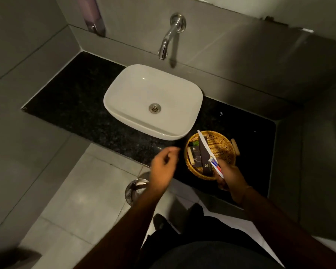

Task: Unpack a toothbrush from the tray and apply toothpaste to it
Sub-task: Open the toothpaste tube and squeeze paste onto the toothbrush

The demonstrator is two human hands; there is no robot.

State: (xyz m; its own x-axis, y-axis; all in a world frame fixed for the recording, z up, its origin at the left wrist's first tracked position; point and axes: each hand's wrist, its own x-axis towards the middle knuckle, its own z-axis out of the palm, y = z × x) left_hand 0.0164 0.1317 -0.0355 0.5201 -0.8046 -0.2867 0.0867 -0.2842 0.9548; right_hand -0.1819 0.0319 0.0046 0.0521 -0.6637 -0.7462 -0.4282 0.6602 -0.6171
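Observation:
A round wicker tray [222, 141] sits on the black counter to the right of the basin, with dark boxes [196, 156] and a long dark packet [204, 156] lying in its left half. My right hand [230, 176] is over the tray's near rim. It grips a white toothbrush [203, 141] that points up and left across the tray, and a small white, red and blue toothpaste tube [217, 166] alongside it. My left hand [163, 165] hovers at the counter's front edge, left of the tray. Its fingers are curled and pinched, and I see nothing in them.
A white basin [124, 88] stands on the black counter [72, 98] under a chrome wall tap [166, 43]. A metal bin [135, 189] sits on the tiled floor below my left arm. Grey walls close in on both sides.

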